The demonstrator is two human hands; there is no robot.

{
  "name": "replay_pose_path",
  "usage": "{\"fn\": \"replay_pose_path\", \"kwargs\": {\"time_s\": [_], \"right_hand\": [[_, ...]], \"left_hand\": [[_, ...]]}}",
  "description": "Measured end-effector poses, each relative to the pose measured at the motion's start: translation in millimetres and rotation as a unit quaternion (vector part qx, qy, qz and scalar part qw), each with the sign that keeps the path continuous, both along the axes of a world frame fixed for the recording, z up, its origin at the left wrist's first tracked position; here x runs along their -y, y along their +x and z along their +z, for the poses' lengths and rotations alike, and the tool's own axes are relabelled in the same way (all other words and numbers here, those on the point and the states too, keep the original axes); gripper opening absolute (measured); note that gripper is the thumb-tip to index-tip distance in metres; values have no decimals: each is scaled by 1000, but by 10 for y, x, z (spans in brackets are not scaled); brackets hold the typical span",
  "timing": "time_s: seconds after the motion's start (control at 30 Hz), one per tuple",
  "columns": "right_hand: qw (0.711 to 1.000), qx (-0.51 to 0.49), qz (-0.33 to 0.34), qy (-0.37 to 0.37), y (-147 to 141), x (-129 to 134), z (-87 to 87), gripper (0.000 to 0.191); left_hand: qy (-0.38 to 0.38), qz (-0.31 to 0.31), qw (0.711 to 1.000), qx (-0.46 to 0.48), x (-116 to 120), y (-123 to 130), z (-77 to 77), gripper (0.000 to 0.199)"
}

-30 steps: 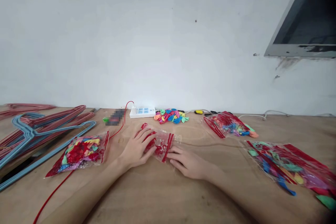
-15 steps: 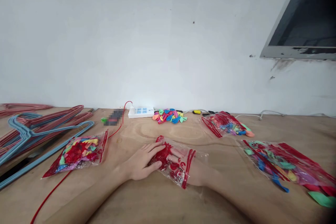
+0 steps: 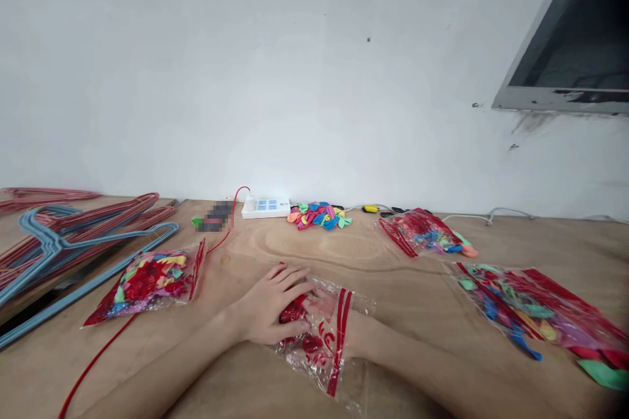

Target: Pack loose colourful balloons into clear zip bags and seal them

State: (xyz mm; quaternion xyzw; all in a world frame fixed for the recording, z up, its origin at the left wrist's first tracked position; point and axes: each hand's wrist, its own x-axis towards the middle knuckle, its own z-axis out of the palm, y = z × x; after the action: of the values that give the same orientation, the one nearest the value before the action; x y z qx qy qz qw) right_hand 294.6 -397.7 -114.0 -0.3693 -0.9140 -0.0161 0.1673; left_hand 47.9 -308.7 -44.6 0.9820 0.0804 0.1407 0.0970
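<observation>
Our left hand [image 3: 270, 304] spread wide over red-printed bag [image 3: 319, 347], centre, near side of desk [image 3: 403, 281]; our right hand [image 3: 320, 303] seemingly inside, grip we cannot tell. If we snag thin plastic, it could tear.

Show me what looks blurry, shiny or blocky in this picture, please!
Head view: little white glints on the crinkly bag around the right hand; in the head view, big squares hide the dark thing left of the power strip; also in the head view, the right forearm looks soft and smooth, and the bottom right corner goes dark.
</observation>
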Motion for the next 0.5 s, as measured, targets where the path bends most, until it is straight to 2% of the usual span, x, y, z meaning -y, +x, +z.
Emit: {"fn": "replay_pose_path", "kwargs": {"time_s": [0.07,0.17,0.27,0.37,0.43,0.5], "right_hand": [[999,7,15,-28,-33,18,32,85],[999,-4,-2,-54,-69,84,167,79],[997,-16,-2,-76,-53,216,434,73],[995,-14,1,-94,47,346,702,59],[996,-22,-24,-86,174,375,772,46],[994,-49,-75,-59,342,326,740,38]], "left_hand": [[-12,6,1000,-11,-5,10,-38,75],[-27,19,999,-12,-39,14,-123,75],[-34,36,999,-16,-84,6,-214,76],[-34,58,997,-25,-123,-8,-267,79],[-35,75,996,-37,-141,-19,-269,82],[-37,93,994,-51,-152,-31,-254,85]]}}
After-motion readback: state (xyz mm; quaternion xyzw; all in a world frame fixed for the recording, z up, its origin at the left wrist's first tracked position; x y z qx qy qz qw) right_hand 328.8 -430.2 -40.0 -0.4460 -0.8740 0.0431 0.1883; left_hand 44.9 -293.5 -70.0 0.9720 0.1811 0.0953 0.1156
